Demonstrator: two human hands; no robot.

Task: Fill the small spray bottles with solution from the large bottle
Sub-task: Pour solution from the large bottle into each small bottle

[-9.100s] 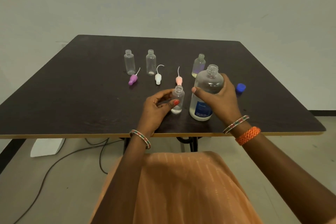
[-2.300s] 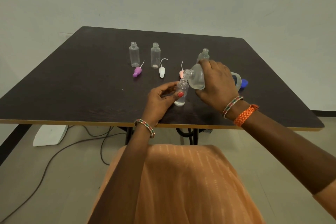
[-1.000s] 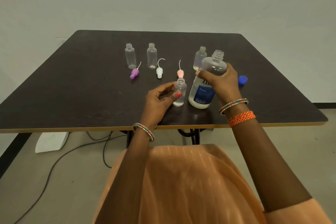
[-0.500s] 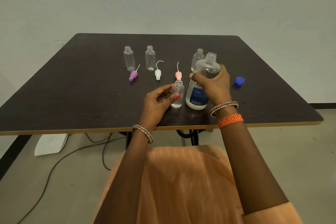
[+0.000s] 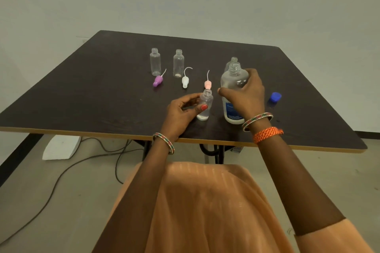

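The large clear bottle (image 5: 233,82) with a blue label stands upright and uncapped near the table's front edge, and my right hand (image 5: 245,94) grips its body. Just left of it a small clear bottle (image 5: 205,108) stands open with a little liquid at its bottom; my left hand (image 5: 183,112) pinches it between thumb and fingers. Two more small bottles (image 5: 155,61) (image 5: 178,63) stand open at the back left. Another small bottle (image 5: 233,60) peeks out behind the large one.
Three spray tops lie on the dark table (image 5: 82,92): purple (image 5: 158,80), white (image 5: 185,81) and pink (image 5: 207,84). A blue cap (image 5: 275,96) lies right of the large bottle. Cables and a white block (image 5: 61,147) are on the floor under the table.
The large bottle was tipped over the small bottle 2.3 s ago; it has since been set upright on the table beside it. My left hand has kept its hold throughout.
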